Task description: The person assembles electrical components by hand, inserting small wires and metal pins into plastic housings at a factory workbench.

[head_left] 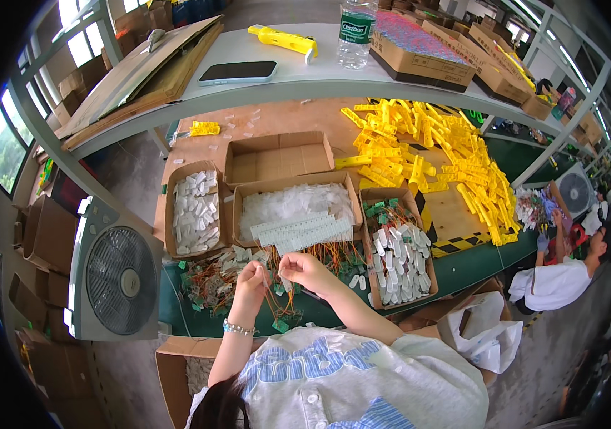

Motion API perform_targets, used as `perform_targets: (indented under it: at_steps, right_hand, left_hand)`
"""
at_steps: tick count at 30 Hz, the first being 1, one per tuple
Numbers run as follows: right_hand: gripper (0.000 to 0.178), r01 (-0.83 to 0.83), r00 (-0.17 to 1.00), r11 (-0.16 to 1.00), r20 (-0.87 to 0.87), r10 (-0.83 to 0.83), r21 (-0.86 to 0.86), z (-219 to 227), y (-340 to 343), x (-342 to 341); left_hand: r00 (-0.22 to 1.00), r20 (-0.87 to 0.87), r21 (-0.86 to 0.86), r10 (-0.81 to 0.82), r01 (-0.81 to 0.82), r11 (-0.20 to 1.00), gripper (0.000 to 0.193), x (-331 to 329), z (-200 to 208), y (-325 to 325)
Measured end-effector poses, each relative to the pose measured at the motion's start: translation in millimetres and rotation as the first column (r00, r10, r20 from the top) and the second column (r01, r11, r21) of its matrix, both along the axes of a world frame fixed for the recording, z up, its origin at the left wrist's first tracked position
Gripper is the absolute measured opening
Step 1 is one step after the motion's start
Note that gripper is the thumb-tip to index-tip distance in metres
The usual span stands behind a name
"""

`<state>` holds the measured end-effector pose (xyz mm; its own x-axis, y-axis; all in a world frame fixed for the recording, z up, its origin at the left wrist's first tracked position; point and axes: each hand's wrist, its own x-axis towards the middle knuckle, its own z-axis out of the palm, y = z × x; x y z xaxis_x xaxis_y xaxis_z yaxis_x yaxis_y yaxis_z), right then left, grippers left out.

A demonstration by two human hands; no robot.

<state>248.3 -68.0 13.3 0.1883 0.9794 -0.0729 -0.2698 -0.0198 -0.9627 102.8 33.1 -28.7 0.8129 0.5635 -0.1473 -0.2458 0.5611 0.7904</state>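
From my end the biggest thing in view is the green workbench [470,269], with a grey shelf [305,76] running over its far side. The grey fan [123,282] stands off to the left. Next down in size is that big pile of yellow plastic casings [473,168] at the far right of the bench. Then the cardboard: a middle box [284,184] full of clear plastic bits, plus a left box [170,214] and a right box [370,261] both loaded with white pieces. In front of the middle one there's a messy heap of wired boards [212,287].

Hands are close together over that heap. I've got the left hand [250,284] pinching some thin orange wires [270,293], which hang just in front of the middle box. Right hand [303,272] has thumb and finger curled together just beside them; can't tell if anything's between. Smallest is a little green board [280,325] below the hands.
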Motion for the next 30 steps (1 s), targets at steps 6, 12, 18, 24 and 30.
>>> perform_targets:
  at_steps: [6, 12, 18, 24, 30]
  right_hand:
    - [0.005, 0.194, 0.976, 0.979, 0.091, -0.200, 0.067, 13.4, -27.9, 10.4]
    - [0.007, 0.225, 0.871, 0.972, 0.435, -0.228, 0.059, -12.7, -15.2, 2.6]
    - [0.009, 0.179, 0.878, 0.977, 0.467, -0.107, -0.112, -70.3, 12.5, -19.8]
    - [0.010, 0.015, 0.998, 0.994, 0.068, -0.008, -0.104, -88.3, 43.0, -65.8]
    - [0.023, 0.087, 0.953, 0.993, -0.285, -0.107, -0.082, -74.1, 92.7, -70.6]
  left_hand:
    - [0.912, 0.087, -0.359, 0.401, -0.347, 0.866, 0.010, -72.7, -50.1, -4.6]
    - [0.681, 0.001, -0.257, 0.732, -0.707, 0.658, 0.008, -127.6, -79.9, -16.6]
    - [0.135, -0.170, 0.137, 0.976, -0.978, 0.159, 0.012, -175.2, -75.6, -3.6]
    - [-0.019, -0.262, 0.207, 0.965, -0.978, 0.037, 0.009, -232.6, -72.5, -1.0]
    - [-0.199, -0.069, 0.632, 0.978, -0.767, -0.111, 0.013, -245.0, -65.7, 16.1]
